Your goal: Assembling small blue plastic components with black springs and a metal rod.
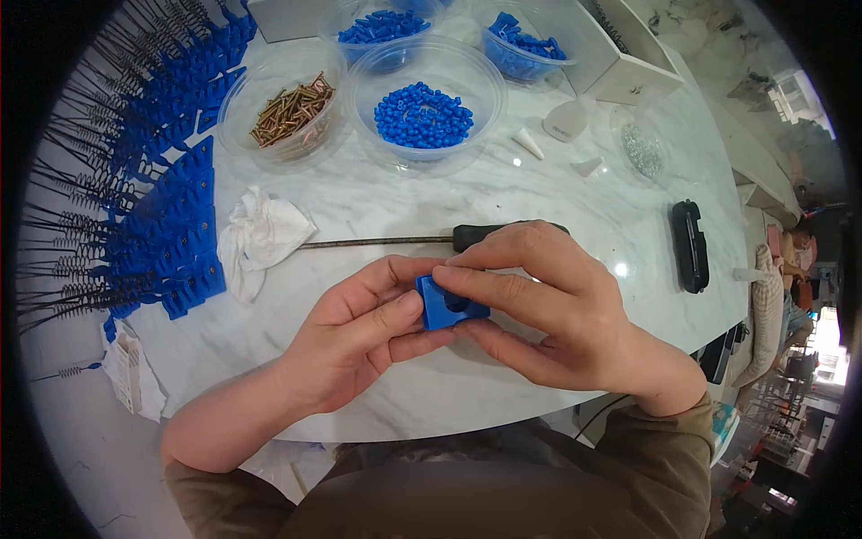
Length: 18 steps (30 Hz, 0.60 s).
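A small blue plastic part (439,308) with a dark rounded opening is held between both hands over the near side of the table. My left hand (364,319) pinches its left side, thumb on the face toward me. From the right, my right hand (552,305) grips the same part, its fingers covering the top and right edge. Just beyond the hands lies a long screwdriver (382,241), its black handle partly hidden behind my right hand. The shaft's left end reaches a crumpled white tissue (265,235).
Clear bowls hold brass-coloured screws (293,111), blue beads (424,117) and blue pieces (384,27). Rows of blue parts with wire springs (175,229) line the left edge. A black folded tool (690,247) lies right; a white drawer box (633,67) stands at the back.
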Tool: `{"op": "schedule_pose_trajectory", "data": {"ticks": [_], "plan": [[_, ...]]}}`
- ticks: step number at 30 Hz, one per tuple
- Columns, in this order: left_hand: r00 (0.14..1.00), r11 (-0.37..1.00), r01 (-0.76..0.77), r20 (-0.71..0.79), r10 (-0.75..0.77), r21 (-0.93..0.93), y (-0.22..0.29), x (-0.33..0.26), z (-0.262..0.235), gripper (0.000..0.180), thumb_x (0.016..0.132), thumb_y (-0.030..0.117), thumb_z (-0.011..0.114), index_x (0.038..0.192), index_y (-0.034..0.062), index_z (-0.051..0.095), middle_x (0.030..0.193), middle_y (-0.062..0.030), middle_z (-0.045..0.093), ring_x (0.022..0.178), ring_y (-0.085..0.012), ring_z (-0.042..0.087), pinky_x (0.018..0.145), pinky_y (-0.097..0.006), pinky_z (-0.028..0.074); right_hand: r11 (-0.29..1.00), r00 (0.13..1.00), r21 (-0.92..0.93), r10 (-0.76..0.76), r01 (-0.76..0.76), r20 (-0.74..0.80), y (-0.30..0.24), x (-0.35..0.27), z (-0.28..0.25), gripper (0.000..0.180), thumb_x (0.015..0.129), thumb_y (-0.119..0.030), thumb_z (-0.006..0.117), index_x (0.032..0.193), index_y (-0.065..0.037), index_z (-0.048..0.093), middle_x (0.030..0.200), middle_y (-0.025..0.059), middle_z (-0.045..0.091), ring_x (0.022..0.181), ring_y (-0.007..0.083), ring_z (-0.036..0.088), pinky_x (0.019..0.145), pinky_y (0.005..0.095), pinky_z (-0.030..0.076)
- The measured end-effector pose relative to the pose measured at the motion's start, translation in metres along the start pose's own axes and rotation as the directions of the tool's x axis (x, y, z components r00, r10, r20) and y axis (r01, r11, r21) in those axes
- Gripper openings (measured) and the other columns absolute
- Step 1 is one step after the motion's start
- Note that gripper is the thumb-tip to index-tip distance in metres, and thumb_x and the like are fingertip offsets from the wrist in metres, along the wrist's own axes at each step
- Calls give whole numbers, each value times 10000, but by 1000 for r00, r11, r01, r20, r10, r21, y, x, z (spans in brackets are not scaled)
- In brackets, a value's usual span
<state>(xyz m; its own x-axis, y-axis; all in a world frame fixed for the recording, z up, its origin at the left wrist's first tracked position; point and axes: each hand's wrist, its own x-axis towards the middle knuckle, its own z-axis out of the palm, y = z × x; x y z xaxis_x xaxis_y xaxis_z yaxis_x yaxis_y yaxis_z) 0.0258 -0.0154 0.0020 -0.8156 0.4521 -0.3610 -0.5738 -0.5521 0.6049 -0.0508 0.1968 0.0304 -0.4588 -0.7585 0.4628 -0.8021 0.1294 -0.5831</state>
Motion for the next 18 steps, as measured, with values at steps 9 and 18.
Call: {"op": "schedule_pose_trajectory", "data": {"ticks": [9,18], "plan": [[999,999,8,-50,-6,48,0,1,2,360,998,184,482,1324,45,419,1279,-81,519,1184,-162,534,1022,-365,470,997,997,32,66,-65,-27,-2,-4,3,466,630,-15,769,1086,-18,675,1008,118,632,843,264,608,722,352,478],[998,999,0,-57,3,53,-2,1,1,372,987,196,508,1310,36,413,1282,-102,508,1190,-189,536,1011,-372,488,996,997,58,71,-70,-27,-2,-5,3,457,630,-16,767,1078,-10,673,992,121,630,830,271,606,718,352,480]]}}
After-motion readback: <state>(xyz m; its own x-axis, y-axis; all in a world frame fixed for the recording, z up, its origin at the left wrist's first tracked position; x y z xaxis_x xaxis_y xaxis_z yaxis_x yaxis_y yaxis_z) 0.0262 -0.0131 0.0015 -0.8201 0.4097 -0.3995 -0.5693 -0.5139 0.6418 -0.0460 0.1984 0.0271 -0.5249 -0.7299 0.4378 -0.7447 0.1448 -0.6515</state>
